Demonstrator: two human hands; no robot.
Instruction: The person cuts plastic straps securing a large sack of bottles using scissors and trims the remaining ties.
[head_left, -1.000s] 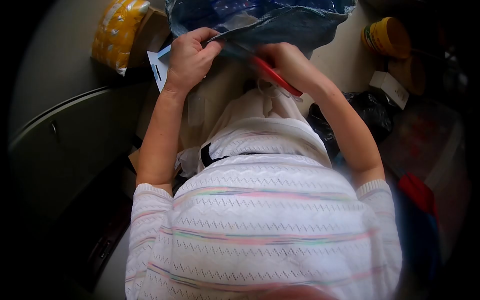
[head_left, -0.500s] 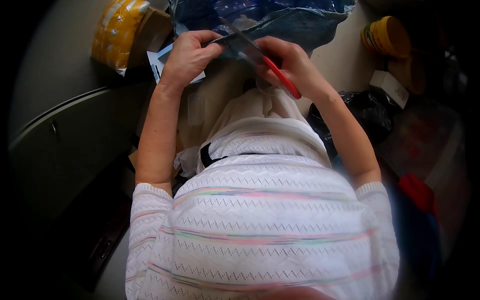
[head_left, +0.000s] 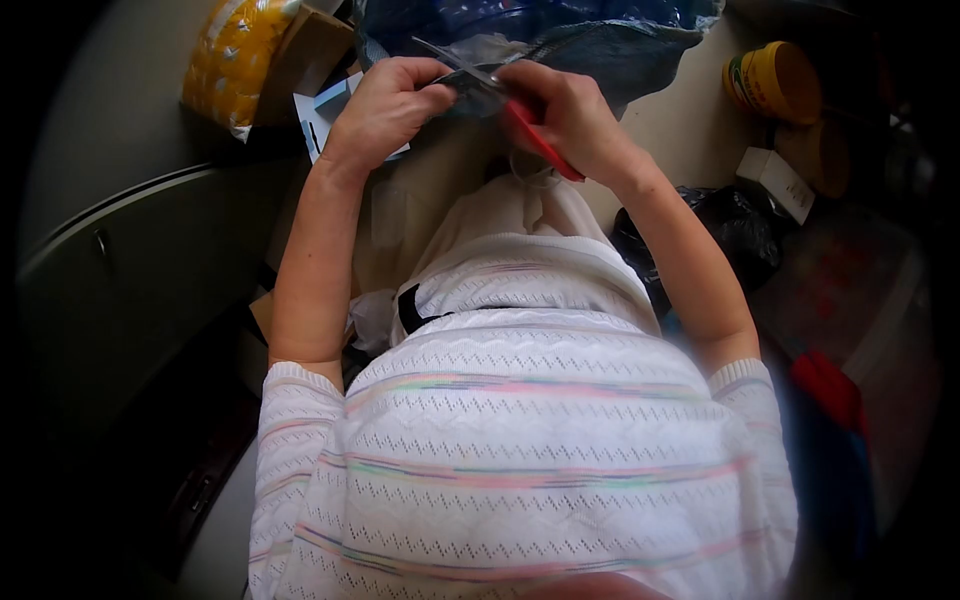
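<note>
My right hand (head_left: 578,118) is closed around red-handled scissors (head_left: 540,142). Their metal blades point up and to the left, across the near edge of a dark blue-green woven bag (head_left: 620,62). With thumb and fingers pinched, my left hand (head_left: 388,112) grips that bag's edge just left of the blades. Blue, shiny plastic shows inside the bag's mouth at the top of the view.
To the left are a yellow plastic-wrapped pack (head_left: 235,65), a cardboard box (head_left: 305,65) and a white-and-blue card (head_left: 325,115). On the right lie a yellow tub (head_left: 755,85), a small white box (head_left: 775,185) and a black plastic bag (head_left: 735,235).
My right hand has moved slightly left and up with the scissors, closer to my left hand. The blades now lie at a flatter angle across the bag's edge.
</note>
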